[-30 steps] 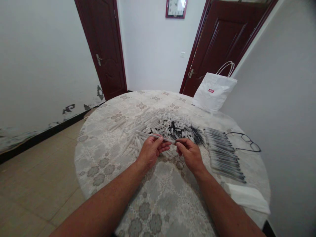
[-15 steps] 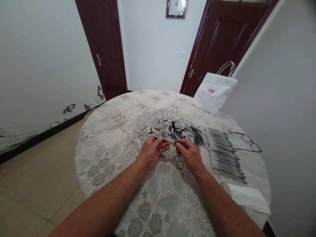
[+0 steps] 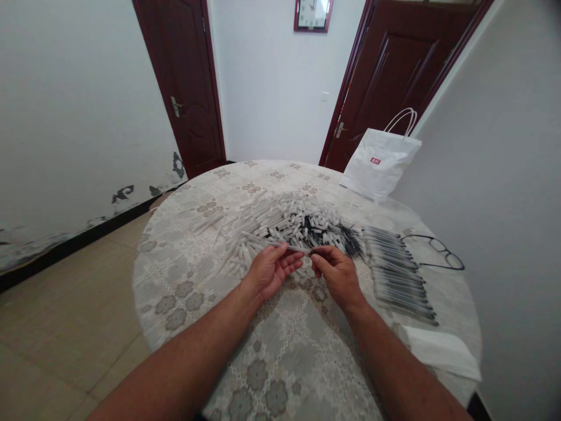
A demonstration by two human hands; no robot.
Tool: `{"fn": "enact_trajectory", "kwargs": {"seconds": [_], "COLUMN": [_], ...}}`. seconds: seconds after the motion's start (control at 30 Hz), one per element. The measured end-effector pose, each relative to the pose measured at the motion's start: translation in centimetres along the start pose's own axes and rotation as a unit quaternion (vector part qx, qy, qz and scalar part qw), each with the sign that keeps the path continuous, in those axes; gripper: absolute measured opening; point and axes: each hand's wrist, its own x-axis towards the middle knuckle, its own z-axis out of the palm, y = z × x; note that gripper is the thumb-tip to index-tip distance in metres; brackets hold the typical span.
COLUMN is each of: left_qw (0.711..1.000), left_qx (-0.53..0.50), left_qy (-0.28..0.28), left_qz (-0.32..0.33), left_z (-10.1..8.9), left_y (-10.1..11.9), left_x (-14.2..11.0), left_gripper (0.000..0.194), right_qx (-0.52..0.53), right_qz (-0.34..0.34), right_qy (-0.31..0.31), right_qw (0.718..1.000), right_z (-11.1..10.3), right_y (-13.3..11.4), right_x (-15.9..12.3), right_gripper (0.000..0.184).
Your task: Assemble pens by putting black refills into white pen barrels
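Observation:
Between my hands is a slim, translucent white pen (image 3: 298,249), held roughly level over the table. My left hand (image 3: 269,270) pinches its barrel between thumb and forefinger, the other fingers loosely curled below, palm up. At the pen's right end, my right hand (image 3: 335,272) grips a small dark part with thumb and forefinger; my fingers hide most of it. Just beyond my hands lies a heap of loose white barrels and caps (image 3: 267,219). Thin black pieces (image 3: 350,241) stick out of the heap's right side.
To the right, several pens with dark ends (image 3: 398,275) lie in a row beside eyeglasses (image 3: 442,252). A white paper bag (image 3: 381,164) stands at the back right. A folded white item (image 3: 442,354) rests near the right edge of the patterned tablecloth (image 3: 263,351).
My left thumb and forefinger have shifted slightly along the barrel, and the left fingers look a little more open. My right hand is almost unmoved.

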Motion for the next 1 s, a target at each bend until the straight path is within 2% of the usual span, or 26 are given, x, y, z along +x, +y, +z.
{"fn": "enact_trajectory", "kwargs": {"seconds": [0.23, 0.77, 1.0], "left_qw": [1.000, 1.000, 0.998], "left_qx": [-0.019, -0.001, 0.051], "left_qy": [0.000, -0.003, -0.009], "left_qz": [-0.021, -0.002, 0.043], "left_z": [-0.3, 0.1, 0.7], "left_y": [0.0, 0.0, 0.1], "left_x": [0.2, -0.1, -0.4], "left_gripper": [0.006, 0.011, 0.016], "right_qx": [0.028, 0.000, -0.031], "right_qz": [0.007, -0.005, -0.005], "right_qy": [-0.009, -0.015, -0.005], "right_qw": [1.000, 1.000, 0.999], "right_z": [0.0, -0.1, -0.2], "right_y": [0.0, 0.0, 0.0], "right_x": [0.1, 0.0, 0.0], "right_gripper": [0.024, 0.025, 0.026]}}
